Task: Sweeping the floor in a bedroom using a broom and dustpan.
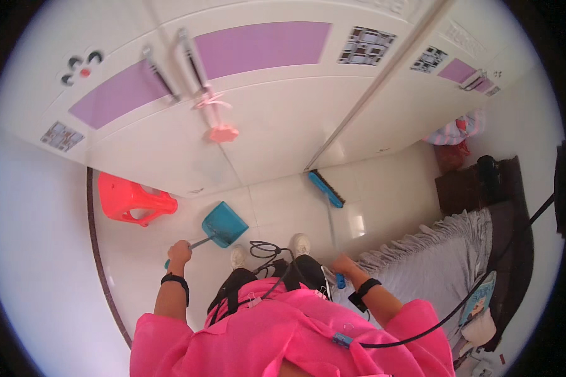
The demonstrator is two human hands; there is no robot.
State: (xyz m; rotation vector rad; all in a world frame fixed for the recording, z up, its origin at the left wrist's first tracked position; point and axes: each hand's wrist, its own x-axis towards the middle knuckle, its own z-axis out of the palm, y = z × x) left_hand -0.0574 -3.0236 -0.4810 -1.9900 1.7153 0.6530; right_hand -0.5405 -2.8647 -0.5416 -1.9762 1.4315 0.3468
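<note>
My left hand (179,252) is closed around the handle of a teal dustpan (225,224), whose pan lies on or just over the pale tiled floor, left of my feet. Some dark debris seems to show near its handle end. In my right hand (344,265) is the handle of a blue broom; its pale shaft runs forward to the blue head with dark bristles (327,189). That head rests by the foot of the white wardrobe (273,127), and its bristles face away to the upper right.
A red plastic stool (134,200) lies on its side at the left, against the wardrobe. A bed with a grey ruffled cover (420,264) stands at the right. Beyond it are a dark brown cabinet (457,191) and a red bag (449,158). A black cable (420,337) crosses my front.
</note>
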